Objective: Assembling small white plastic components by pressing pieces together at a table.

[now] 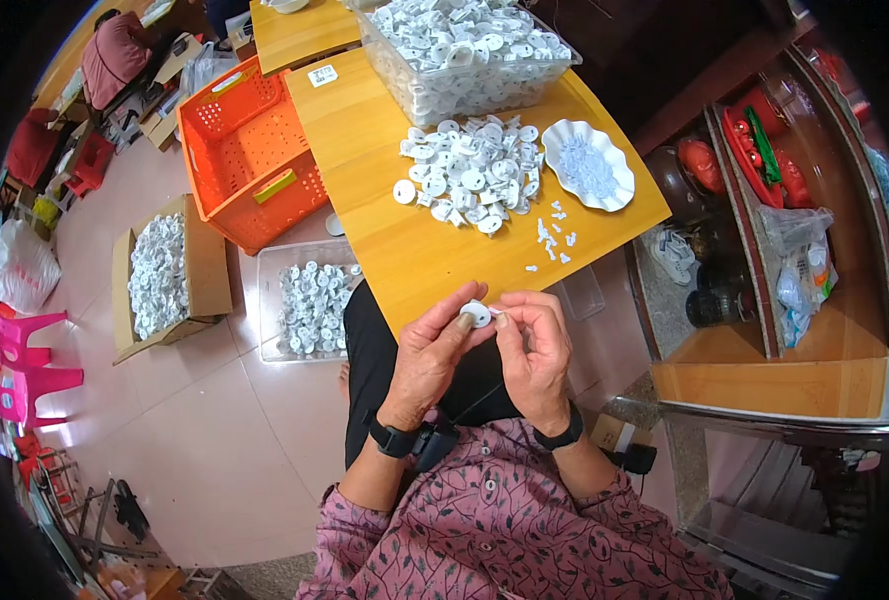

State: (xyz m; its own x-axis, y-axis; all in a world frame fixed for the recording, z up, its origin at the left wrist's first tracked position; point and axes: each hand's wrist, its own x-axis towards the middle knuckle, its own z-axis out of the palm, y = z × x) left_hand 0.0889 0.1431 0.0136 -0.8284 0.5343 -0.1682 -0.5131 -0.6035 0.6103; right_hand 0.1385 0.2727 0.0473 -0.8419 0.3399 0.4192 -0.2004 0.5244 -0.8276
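Observation:
Between thumb and fingers, my left hand (430, 345) grips a round white plastic part (478, 314) just over the table's near edge. My right hand (535, 350) is pinched at that part's right side, on a small pale plastic piece (496, 311) mostly covered by the fingertips. Beyond my hands, a heap of similar white plastic parts (470, 170) lies on the yellow table (365, 180). Several tiny clear pieces (550, 238) are scattered nearer me, beside a scalloped white dish (617, 162) filled with more of them.
A clear bin (465, 85) piled with white parts stands at the table's far end. Left of the table are an orange crate (255, 200), a cardboard box (205, 270) and a clear tub (270, 345) of parts. Wooden shelves (765, 375) stand on the right; a person (115, 55) sits far left.

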